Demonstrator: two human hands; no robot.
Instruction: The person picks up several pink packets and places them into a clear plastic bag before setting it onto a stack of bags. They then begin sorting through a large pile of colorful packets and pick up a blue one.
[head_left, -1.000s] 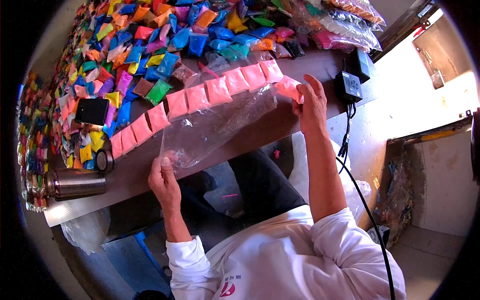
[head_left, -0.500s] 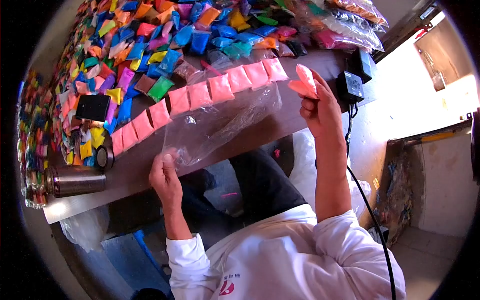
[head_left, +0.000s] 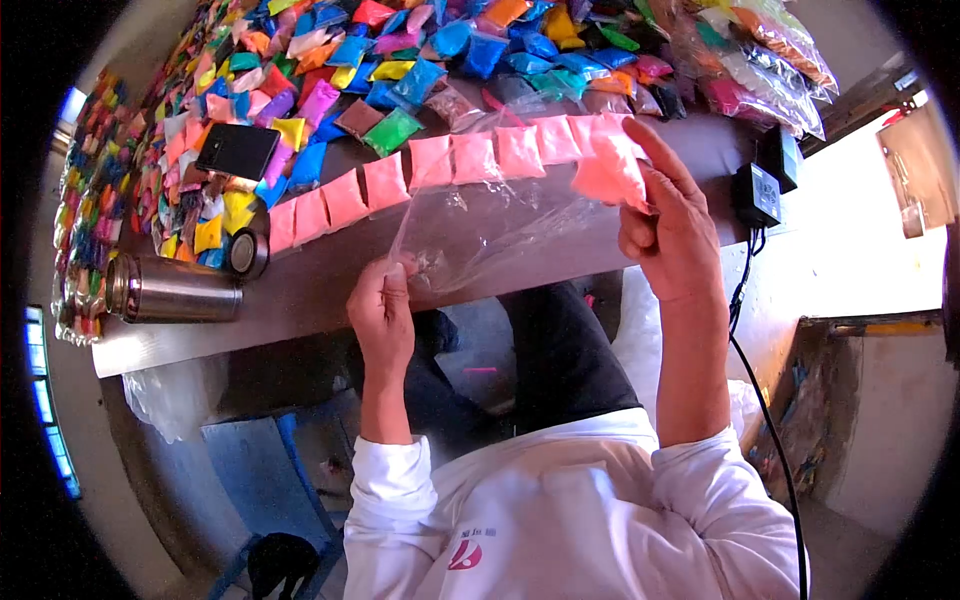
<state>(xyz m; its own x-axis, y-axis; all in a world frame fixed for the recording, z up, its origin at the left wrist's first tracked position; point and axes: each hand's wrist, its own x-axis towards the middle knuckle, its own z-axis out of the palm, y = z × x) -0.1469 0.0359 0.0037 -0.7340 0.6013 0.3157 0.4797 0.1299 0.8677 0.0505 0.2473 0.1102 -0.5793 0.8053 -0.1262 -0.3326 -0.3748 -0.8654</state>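
A clear plastic bag (head_left: pixel 470 235) hangs from my left hand (head_left: pixel 385 315), its corner pinched between thumb and fingers just beyond the table's front edge. My right hand (head_left: pixel 678 235) grips a small pink packet (head_left: pixel 608 180), with the index finger stretched up past it. The held packet overlaps the bag's right end and the right end of the row in this view. Behind the bag, a curved row of similar pink packets (head_left: pixel 473 157) lies on the dark table (head_left: pixel 330 262), several of them side by side.
Piles of colourful packets (head_left: pixel 390 130) cover the back and left. A black phone-like slab (head_left: pixel 238 151) lies on them. A steel flask (head_left: pixel 185 290) rests on its side near a round lid (head_left: pixel 247 253). Larger filled bags (head_left: pixel 770 60) and a black adapter (head_left: pixel 758 195) with cables are at right.
My right hand has brought its pink packet leftward relative to the row, to the bag's right end. The view has shifted, so the table appears further right and higher.
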